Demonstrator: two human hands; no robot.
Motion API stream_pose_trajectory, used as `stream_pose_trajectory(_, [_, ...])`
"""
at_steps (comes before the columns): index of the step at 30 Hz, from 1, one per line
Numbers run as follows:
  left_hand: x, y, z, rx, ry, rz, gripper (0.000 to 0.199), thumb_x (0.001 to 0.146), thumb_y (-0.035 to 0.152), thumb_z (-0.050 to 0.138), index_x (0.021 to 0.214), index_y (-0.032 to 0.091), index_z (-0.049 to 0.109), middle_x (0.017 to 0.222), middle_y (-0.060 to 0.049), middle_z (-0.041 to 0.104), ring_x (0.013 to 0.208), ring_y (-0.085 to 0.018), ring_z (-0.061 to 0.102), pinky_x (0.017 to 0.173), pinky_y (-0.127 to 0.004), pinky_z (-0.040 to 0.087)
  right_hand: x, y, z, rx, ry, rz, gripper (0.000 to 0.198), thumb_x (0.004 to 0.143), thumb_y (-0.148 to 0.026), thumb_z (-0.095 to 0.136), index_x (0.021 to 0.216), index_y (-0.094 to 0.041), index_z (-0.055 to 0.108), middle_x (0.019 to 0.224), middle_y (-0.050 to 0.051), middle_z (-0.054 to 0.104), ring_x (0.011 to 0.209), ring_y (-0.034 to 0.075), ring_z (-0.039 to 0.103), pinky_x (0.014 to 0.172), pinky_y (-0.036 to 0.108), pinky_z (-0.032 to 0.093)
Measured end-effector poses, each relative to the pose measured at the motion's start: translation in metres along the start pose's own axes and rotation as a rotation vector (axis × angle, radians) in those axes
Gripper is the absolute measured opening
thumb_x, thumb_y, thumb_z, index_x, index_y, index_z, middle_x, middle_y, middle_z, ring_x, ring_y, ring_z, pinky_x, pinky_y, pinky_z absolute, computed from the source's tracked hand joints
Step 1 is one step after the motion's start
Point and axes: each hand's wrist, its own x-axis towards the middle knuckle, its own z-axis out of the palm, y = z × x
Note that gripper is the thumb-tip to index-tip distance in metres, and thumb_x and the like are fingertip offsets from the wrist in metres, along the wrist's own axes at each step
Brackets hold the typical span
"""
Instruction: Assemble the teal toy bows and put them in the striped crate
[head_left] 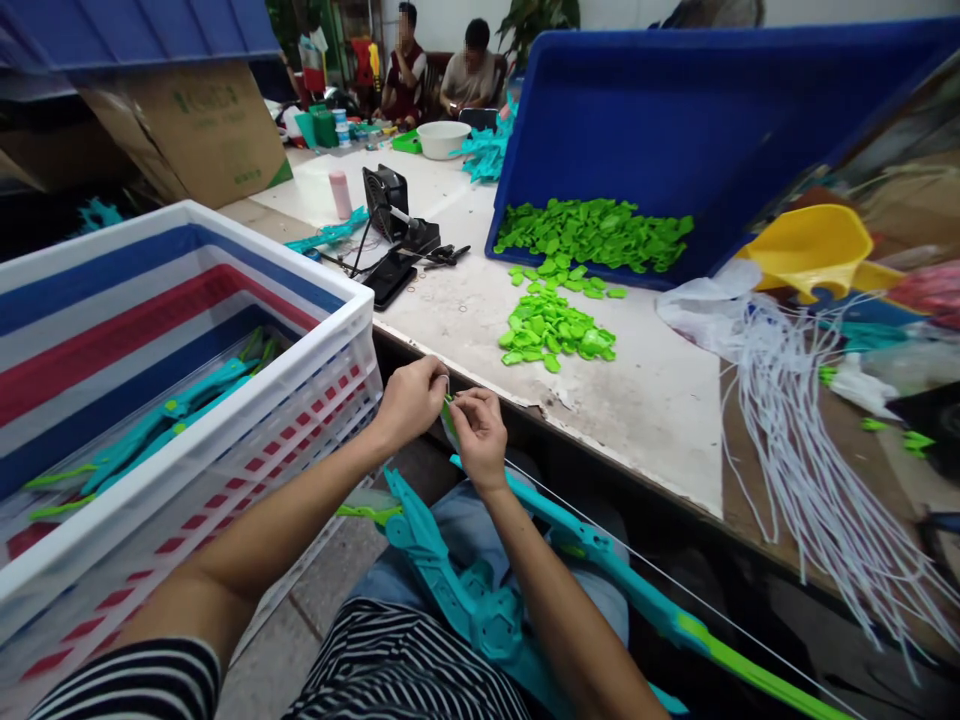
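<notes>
A teal and green plastic toy bow [491, 620] lies across my lap, between my forearms. One long teal limb [637, 580] with a green end stretches toward the lower right, and a white string [675, 575] runs alongside it. At the table edge, my left hand [409, 403] pinches a small loop of white string. Close beside it, my right hand [480, 432] has its fingertips closed around a green tip; the fingers partly hide the tip and the string.
Left stands a white crate [352, 300] with more teal bows [172, 410]. Green plastic pieces [559, 325] lie on the table [645, 400], before a tilted blue bin [637, 130]. White strings [810, 450] hang over its right side. A small black fan [386, 200] stands behind. Two people sit far back.
</notes>
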Motion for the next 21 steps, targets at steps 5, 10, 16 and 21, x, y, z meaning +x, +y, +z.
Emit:
stream_pose_trajectory(5, [-0.006,0.001,0.006,-0.447,-0.053,-0.356,0.003,0.078,0.012,0.058,0.075,0.013,0.058,0.064,-0.001,0.064,0.045,-0.009,0.057,0.04,-0.018,0.038,0.009,-0.006,0.004,0.021,0.13,0.083,0.015,0.083,-0.031,0.057,0.075,-0.02,0.062,0.085,0.004,0.053,0.084,0.016,0.055,0.075,0.03,0.049])
stream_pose_trajectory(10, [-0.004,-0.004,0.002,-0.571,-0.21,-0.462,0.01,0.071,0.015,0.072,0.074,0.009,0.064,0.06,-0.001,0.064,0.048,-0.01,0.061,0.044,-0.017,0.047,0.016,-0.009,0.004,0.029,0.179,0.044,0.014,0.082,-0.032,0.058,0.08,-0.021,0.067,0.085,0.004,0.055,0.084,0.017,0.056,0.073,0.029,0.05])
stream_pose_trajectory(16, [-0.003,-0.005,-0.002,-0.539,-0.229,-0.461,0.015,0.068,0.018,0.076,0.07,0.009,0.064,0.056,0.0,0.061,0.045,-0.008,0.059,0.042,-0.015,0.046,0.013,-0.011,0.004,0.025,0.009,0.016,0.024,0.087,-0.028,0.05,0.097,-0.023,0.07,0.088,0.005,0.06,0.087,0.017,0.059,0.081,0.032,0.049])
stream_pose_trajectory(21, [-0.003,-0.001,0.004,-0.502,-0.144,-0.491,0.017,0.071,0.016,0.068,0.06,0.012,0.056,0.053,0.001,0.059,0.044,-0.009,0.058,0.039,-0.015,0.043,0.01,-0.01,0.004,0.024,0.048,0.05,0.027,0.086,-0.032,0.052,0.108,-0.023,0.066,0.09,0.005,0.065,0.081,0.017,0.061,0.079,0.033,0.051])
